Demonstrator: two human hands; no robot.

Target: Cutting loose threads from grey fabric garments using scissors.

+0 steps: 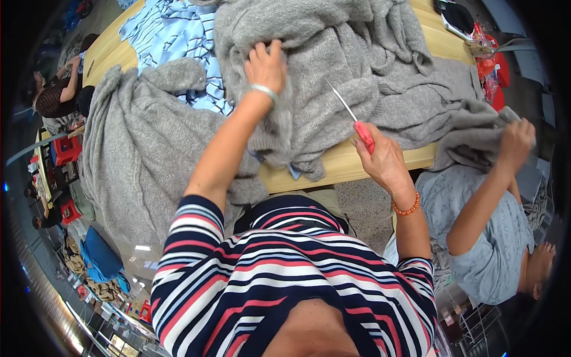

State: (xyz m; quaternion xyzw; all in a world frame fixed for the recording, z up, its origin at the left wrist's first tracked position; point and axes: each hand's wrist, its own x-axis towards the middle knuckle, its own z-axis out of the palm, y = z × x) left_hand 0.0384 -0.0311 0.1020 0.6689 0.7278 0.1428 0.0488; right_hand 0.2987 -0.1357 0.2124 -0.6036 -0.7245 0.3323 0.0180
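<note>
A grey fuzzy knit sweater (315, 68) lies rumpled on the table in front of me, its lower end hanging towards the near edge. My left hand (266, 68) is on its upper left part, fingers curled into the knit. In my right hand (380, 157) is a red-handled tool (363, 136) with a slim, pointed metal blade. The blade points up and left over the sweater; whether its tip touches the knit is hard to tell. The fingers wrap round the handle and hide part of it.
More grey knit garments (137, 149) drape over the left edge and spread to the right. Blue striped cloth (172, 35) lies at the far left of the wooden table (339, 169). At right, a co-worker (488, 232) lifts grey knit close by. Red plastic bags (491, 71) hang beyond.
</note>
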